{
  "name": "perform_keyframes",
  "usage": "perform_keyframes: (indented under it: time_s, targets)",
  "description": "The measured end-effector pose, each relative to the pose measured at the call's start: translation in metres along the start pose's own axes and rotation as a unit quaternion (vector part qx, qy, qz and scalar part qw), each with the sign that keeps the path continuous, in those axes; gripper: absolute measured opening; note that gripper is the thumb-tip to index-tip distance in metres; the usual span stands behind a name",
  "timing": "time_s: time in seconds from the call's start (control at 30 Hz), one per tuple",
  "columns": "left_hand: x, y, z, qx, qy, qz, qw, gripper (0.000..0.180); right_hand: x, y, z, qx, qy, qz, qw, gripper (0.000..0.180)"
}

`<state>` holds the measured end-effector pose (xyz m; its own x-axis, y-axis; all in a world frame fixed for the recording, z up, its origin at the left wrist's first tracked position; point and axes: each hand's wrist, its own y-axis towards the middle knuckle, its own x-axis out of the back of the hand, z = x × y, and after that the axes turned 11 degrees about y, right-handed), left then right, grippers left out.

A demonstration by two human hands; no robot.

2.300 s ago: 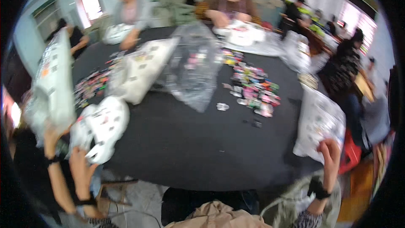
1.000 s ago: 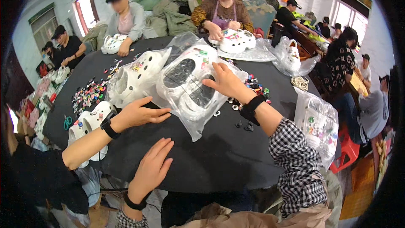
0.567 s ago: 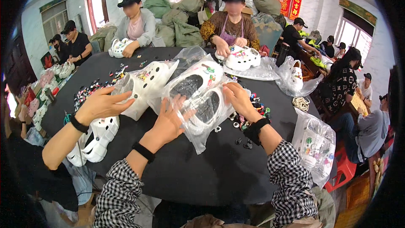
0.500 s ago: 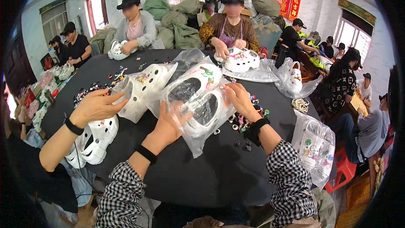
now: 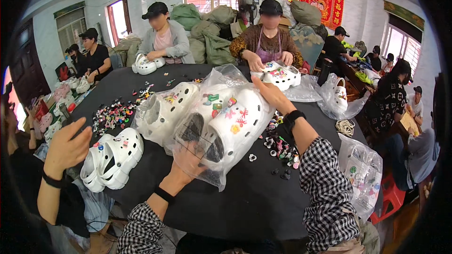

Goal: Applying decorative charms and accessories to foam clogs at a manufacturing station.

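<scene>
A pair of white clogs (image 5: 241, 121) with colorful charms sits in a clear plastic bag (image 5: 214, 176), held above the table between my two hands. My left hand (image 5: 184, 160) supports the near left end; its fingers show only partly, behind the plastic. At the far right side my right hand (image 5: 272, 96) is closed on the bag's edge, against a clog. Another bagged white clog (image 5: 162, 113) lies just left of my bundle. An unbagged pair of white clogs (image 5: 115, 160) stands at the left, near a co-worker's raised, spread hand (image 5: 68, 146).
Loose charms (image 5: 113, 117) are scattered on the black table (image 5: 226, 216), with more (image 5: 282, 146) beside my right wrist. A bagged pair (image 5: 361, 174) lies at the right edge, near a coil of cord (image 5: 345, 127). Two people opposite handle white clogs (image 5: 281, 76).
The bagged clogs have turned so their charmed tops face me more. My right hand has moved up along the bag. The co-worker's hand at the left has drawn back from the neighboring bag.
</scene>
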<state>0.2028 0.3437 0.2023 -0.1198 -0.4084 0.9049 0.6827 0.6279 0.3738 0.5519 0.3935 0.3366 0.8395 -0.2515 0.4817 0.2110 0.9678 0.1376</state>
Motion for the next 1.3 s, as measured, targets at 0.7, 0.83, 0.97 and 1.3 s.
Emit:
perform_keyframes:
  time_s: [0.7, 0.83, 0.97, 1.3]
  targets:
    - [0.12, -0.138, -0.049, -0.013, -0.201, -0.133, 0.97, 0.051, -0.018, -0.03, 0.024, 0.259, -0.013, -0.147, 0.954, 0.04]
    - [0.131, -0.143, -0.056, -0.038, -0.193, -0.164, 0.967, 0.061, 0.015, -0.043, 0.022, 0.305, -0.142, -0.2, 0.92, 0.032]
    - [0.11, -0.172, -0.057, 0.012, -0.281, -0.174, 0.944, 0.064, 0.04, -0.056, 0.009, 0.324, -0.241, -0.21, 0.89, 0.036]
    - [0.13, -0.162, -0.074, 0.009, -0.269, -0.324, 0.907, 0.045, 0.059, -0.122, 0.002, -0.054, -0.017, 0.17, 0.984, 0.049]
